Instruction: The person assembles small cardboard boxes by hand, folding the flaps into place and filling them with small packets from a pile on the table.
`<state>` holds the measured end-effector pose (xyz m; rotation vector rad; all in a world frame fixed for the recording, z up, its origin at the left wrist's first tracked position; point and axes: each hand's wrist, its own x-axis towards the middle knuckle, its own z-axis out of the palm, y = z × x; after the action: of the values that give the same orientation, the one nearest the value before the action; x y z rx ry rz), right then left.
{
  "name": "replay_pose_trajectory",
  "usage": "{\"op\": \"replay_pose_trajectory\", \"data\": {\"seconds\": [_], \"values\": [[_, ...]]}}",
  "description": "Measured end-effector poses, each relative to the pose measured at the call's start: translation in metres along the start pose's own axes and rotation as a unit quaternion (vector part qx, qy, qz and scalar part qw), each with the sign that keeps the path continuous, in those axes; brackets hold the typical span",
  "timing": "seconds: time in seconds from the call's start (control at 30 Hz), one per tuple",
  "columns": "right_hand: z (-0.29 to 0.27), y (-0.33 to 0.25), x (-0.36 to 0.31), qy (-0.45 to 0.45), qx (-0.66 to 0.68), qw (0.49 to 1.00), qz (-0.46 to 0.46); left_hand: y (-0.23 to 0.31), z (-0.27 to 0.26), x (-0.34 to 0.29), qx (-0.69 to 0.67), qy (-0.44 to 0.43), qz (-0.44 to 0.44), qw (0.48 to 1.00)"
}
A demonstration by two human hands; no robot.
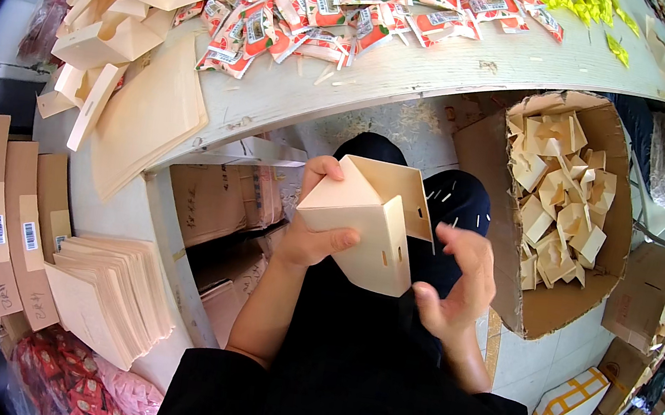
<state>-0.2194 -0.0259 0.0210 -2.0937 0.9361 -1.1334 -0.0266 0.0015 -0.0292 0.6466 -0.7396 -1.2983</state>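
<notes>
Over my lap, a partly folded cream cardboard box [360, 224] with small slots in its panels is held up. My left hand [318, 218] grips its left side, thumb on the near panel and fingers around the far edge. Just off the box's right side is my right hand [460, 287], its thumb and fingers apart with nothing between them. Flat cream card sheets [156, 113] lie on the table to the left, beside a pile of folded cream pieces [114, 19].
Red and white packets [322, 0] cover the far tabletop [417, 72], with yellow items [586, 6] at right. A carton [560, 300] of folded cream pieces stands right of my knees. Stacked card [116, 288] and brown boxes [19, 225] sit left.
</notes>
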Motion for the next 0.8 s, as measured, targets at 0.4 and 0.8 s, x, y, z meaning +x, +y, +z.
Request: {"op": "replay_pose_trajectory", "data": {"seconds": [0.4, 0.8], "values": [[0.052, 0.035, -0.017, 0.011, -0.047, 0.999, 0.014, -0.005, 0.021, 0.005, -0.043, 0.081, -0.014, 0.996], [0.056, 0.026, -0.006, 0.155, 0.371, 0.879, 0.256, -0.006, 0.035, 0.009, -0.145, 0.18, 0.014, 0.973]]}}
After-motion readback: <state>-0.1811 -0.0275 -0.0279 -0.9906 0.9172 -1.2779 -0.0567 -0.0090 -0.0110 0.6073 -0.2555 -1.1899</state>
